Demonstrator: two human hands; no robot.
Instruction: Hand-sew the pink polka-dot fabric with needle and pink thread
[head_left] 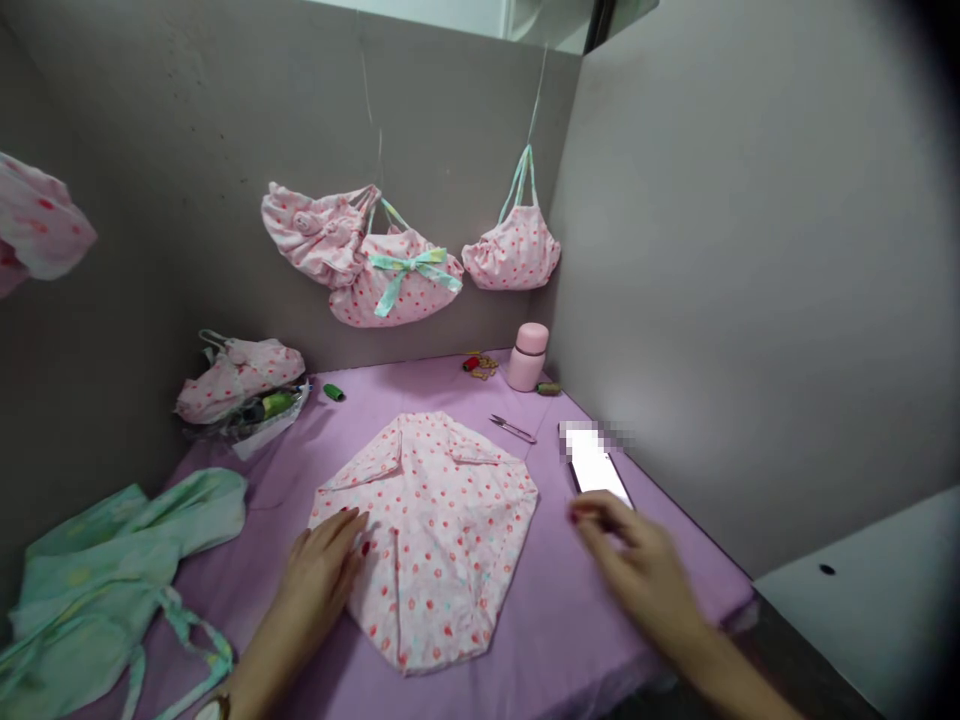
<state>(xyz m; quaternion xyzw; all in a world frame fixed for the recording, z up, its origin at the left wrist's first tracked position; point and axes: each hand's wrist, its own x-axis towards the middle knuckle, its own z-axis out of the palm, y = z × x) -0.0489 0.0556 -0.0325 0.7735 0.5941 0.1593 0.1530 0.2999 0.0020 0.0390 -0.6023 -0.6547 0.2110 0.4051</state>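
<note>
Dotted pink fabric piece (427, 535) looks light, limp, slide-prone: left hand (326, 570) open flat on its left edge, right hand (637, 570) open, empty, right of it by phone (596, 468); grip a folded edge.

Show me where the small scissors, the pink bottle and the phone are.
small scissors (513, 429), head view, on the blades.
pink bottle (527, 362), head view, on its body.
phone (598, 468), head view, on the lit screen.
</note>
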